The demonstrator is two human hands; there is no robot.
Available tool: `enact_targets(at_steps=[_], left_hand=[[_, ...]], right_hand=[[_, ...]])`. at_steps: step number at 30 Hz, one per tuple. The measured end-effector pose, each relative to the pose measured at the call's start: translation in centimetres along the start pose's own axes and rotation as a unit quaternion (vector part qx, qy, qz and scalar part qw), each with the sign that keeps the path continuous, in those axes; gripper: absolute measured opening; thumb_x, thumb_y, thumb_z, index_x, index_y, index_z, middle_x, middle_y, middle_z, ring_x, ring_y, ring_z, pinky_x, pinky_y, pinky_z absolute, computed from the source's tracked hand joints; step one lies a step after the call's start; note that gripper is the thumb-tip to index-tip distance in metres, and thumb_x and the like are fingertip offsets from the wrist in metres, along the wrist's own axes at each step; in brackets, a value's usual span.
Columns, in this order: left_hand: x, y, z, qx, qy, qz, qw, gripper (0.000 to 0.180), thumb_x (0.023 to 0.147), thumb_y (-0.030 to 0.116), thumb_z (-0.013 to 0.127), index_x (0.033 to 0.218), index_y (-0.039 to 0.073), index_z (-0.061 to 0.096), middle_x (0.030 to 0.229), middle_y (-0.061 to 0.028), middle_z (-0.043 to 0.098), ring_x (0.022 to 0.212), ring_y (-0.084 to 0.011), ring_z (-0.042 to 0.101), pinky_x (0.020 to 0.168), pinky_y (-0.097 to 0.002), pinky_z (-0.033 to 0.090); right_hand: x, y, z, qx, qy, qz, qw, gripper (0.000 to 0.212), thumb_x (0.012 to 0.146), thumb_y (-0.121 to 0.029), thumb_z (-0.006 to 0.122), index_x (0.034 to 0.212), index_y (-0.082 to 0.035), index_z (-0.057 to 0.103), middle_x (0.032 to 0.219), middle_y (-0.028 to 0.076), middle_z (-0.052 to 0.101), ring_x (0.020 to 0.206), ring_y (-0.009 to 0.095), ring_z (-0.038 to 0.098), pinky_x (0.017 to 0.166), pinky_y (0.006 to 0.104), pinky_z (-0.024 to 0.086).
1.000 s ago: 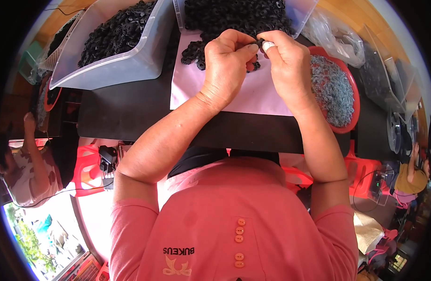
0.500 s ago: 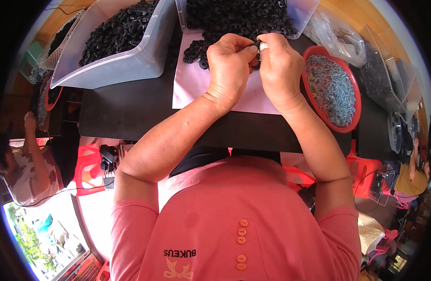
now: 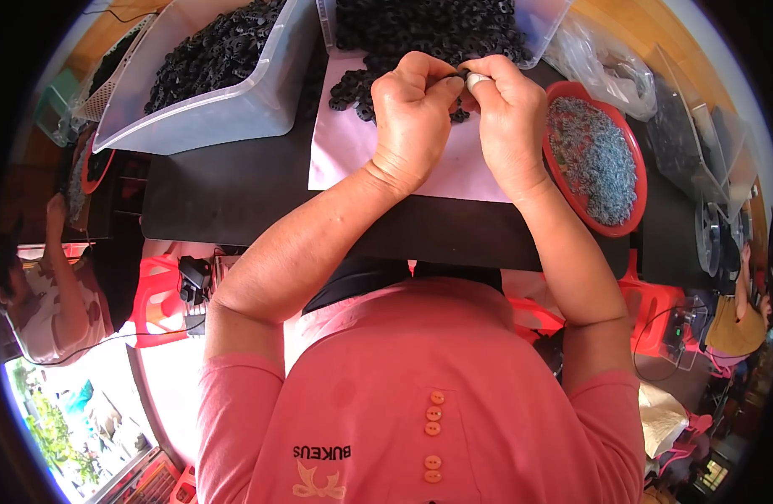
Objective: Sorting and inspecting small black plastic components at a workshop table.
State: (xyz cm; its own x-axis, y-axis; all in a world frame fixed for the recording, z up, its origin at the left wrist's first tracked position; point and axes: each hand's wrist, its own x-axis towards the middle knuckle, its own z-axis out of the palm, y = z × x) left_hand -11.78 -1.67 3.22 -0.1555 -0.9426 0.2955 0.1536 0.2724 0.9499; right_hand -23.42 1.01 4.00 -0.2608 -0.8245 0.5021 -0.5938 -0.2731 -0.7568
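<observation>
Fingertips of my left hand and my right hand meet above a pink sheet on the dark table. Both hands are closed in a pinch around one small black ring-shaped part, mostly hidden by the fingers. A white band wraps the right thumb. Just beyond and left of my fingers lies a heap of similar black parts. It runs back to a clear plastic bin full of them. To the right of my right hand, a red oval basin holds many tiny bluish, clear pieces.
Another translucent bin of black parts stands at the left. A clear plastic bag and clear containers are at the right. One person sits at far left, another at far right.
My hands have shifted slightly away from me, and the grip has changed a little. The right thumb now lies more across toward the left fingertips. The bins and basin look the same.
</observation>
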Motion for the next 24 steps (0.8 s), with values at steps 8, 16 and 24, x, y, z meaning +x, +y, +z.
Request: enact_targets(at_steps=[8,16,24], left_hand=[[0.2,-0.3,0.1,-0.07,0.025,-0.05,0.996,0.004,0.083,-0.002,0.065,0.085,-0.005,0.063,0.071,-0.0062,0.064,0.062,-0.0106,0.058,0.057,-0.0245,0.049],[0.5,0.5,-0.1,-0.084,0.01,-0.079,0.993,0.004,0.084,0.0,0.065,0.086,-0.004,0.064,0.072,-0.0055,0.064,0.062,-0.0093,0.057,0.054,-0.0232,0.046],[0.9,0.9,-0.3,-0.058,-0.028,-0.084,0.994,0.008,0.088,0.004,0.066,0.093,-0.002,0.066,0.07,-0.0053,0.065,0.056,-0.0068,0.054,0.048,-0.0205,0.041]], right_hand=[[-0.3,0.7,1.3,-0.156,0.107,-0.196,0.962,0.012,0.076,-0.001,0.059,0.087,-0.003,0.062,0.081,0.013,0.066,0.067,0.032,0.064,0.059,0.0399,0.051],[0.1,1.0,0.7,-0.053,0.077,-0.134,0.987,0.013,0.079,0.0,0.059,0.09,-0.003,0.065,0.083,0.014,0.068,0.071,0.033,0.066,0.062,0.0393,0.052],[1.1,0.9,-0.8,-0.022,0.017,-0.103,0.994,0.011,0.084,-0.002,0.059,0.092,-0.001,0.066,0.083,0.015,0.069,0.074,0.032,0.068,0.065,0.0371,0.053]])
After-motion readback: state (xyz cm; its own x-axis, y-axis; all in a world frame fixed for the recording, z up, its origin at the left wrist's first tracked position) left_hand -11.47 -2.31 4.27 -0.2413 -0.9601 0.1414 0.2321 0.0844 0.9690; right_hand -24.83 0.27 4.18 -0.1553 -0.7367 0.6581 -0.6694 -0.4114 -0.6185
